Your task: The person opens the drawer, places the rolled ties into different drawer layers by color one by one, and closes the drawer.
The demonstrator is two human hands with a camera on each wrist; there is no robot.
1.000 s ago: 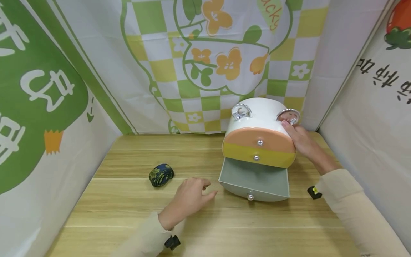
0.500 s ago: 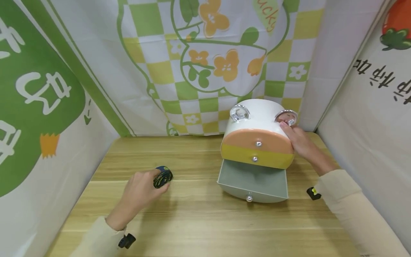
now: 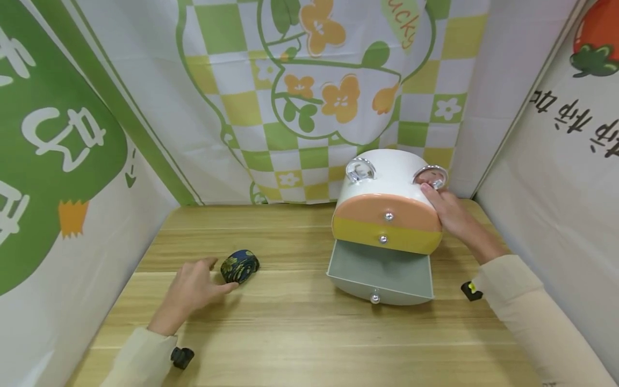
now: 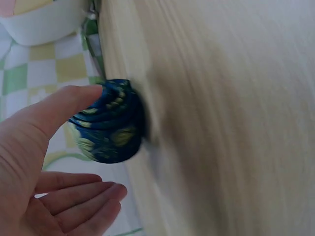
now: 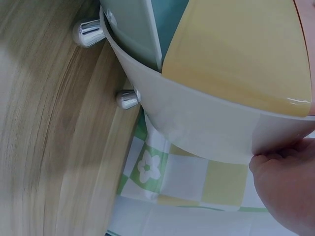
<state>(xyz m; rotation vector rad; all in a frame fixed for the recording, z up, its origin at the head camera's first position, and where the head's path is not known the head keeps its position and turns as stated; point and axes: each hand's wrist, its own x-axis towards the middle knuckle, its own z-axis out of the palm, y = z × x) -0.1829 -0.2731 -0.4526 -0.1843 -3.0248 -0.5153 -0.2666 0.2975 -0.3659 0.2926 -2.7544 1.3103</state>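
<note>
A rolled necktie (image 3: 240,266), dark blue with a yellow-green floral pattern, lies on the table at the left. My left hand (image 3: 191,290) is beside it, thumb and fingers spread apart. In the left wrist view the thumb reaches the necktie's edge (image 4: 110,128) while the other fingers stay away from it. At the right, my right hand (image 3: 452,215) holds the side of a small white drawer box (image 3: 394,166), its thumb on top by a silver ring. The grey-green bottom drawer (image 3: 382,266) is pulled out, with nothing seen inside; the orange and yellow drawers are closed.
Two silver rings (image 3: 360,170) stick up from the box top. Short silver feet (image 5: 129,99) support it on the wooden table (image 3: 290,333). A checked green, yellow and white cloth (image 3: 300,118) hangs behind, and printed walls flank both sides.
My left hand moved left from near the drawer, came around the necktie, then drew back slightly with its fingers apart. The necktie is a little further left. The right hand stays put.
</note>
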